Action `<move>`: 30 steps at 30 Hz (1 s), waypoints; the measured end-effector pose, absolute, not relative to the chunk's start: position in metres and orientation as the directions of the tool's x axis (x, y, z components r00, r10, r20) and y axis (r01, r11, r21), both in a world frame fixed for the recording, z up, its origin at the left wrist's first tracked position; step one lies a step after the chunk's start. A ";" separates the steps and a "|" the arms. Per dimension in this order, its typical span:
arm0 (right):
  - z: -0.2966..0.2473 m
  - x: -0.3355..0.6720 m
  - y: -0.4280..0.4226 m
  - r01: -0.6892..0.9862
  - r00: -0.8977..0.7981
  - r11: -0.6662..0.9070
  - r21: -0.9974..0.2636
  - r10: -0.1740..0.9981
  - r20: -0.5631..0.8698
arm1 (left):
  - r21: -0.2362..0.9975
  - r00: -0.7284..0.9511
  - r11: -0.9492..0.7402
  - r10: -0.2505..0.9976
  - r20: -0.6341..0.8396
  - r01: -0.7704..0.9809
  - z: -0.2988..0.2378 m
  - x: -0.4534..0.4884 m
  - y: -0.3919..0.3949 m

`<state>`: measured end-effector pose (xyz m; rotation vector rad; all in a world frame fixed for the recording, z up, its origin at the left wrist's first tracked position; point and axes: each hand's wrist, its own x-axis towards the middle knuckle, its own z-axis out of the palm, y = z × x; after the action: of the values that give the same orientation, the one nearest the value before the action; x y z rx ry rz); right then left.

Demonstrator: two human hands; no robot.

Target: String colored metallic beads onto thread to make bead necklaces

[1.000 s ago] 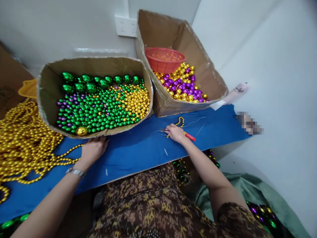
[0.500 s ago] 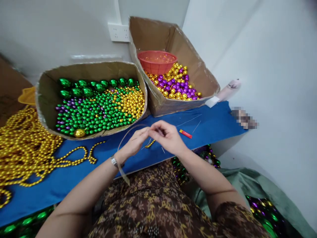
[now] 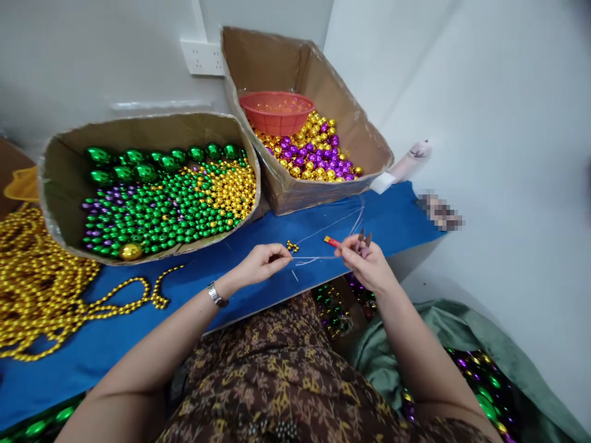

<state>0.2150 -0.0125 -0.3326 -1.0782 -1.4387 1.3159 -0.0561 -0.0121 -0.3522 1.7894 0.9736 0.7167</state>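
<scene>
My left hand [image 3: 261, 263] pinches one end of a thin clear thread [image 3: 318, 256] over the blue board [image 3: 240, 280]. A few gold beads [image 3: 292, 247] hang on the thread just right of its fingertips. My right hand [image 3: 367, 263] is closed on the other end of the thread, which is stretched between the two hands. A small red lighter [image 3: 331, 242] lies on the board beside the right hand. Thin loose wires [image 3: 339, 219] lie on the board behind it.
Two cardboard boxes stand at the back: the left box [image 3: 60, 184] holds green, gold and purple beads, the right box [image 3: 295, 194] holds gold and purple beads and a red basket [image 3: 276, 112]. Gold bead strings [image 3: 41, 289] pile at the left. More beads lie below the board.
The hands met over the board, took the thread, then drew apart, stretching it. The right hand moved right, next to the red lighter. The view shifted right.
</scene>
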 end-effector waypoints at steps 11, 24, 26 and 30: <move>-0.350 0.279 -0.049 0.974 -0.124 0.128 -0.187 0.992 0.033 | 0.708 0.614 -0.526 0.772 0.165 0.471 -0.360 -0.029 -0.009; -0.359 0.206 -0.041 0.873 -0.416 0.399 -0.281 0.909 0.000 | 0.826 0.505 -0.336 0.860 0.073 0.453 -0.354 -0.026 -0.005; -0.359 0.201 -0.040 0.875 -0.413 0.393 -0.281 0.911 -0.012 | 0.822 0.508 -0.344 0.858 0.078 0.454 -0.354 -0.025 -0.005; -0.364 0.191 -0.039 0.886 -0.397 0.375 -0.274 0.917 -0.029 | 0.812 0.517 -0.359 0.852 0.085 0.460 -0.354 -0.023 -0.006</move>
<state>0.1911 -0.0392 -0.3639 -1.6466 -2.4962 0.3726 -0.0228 -0.0059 -0.3542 1.9990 1.0689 0.6577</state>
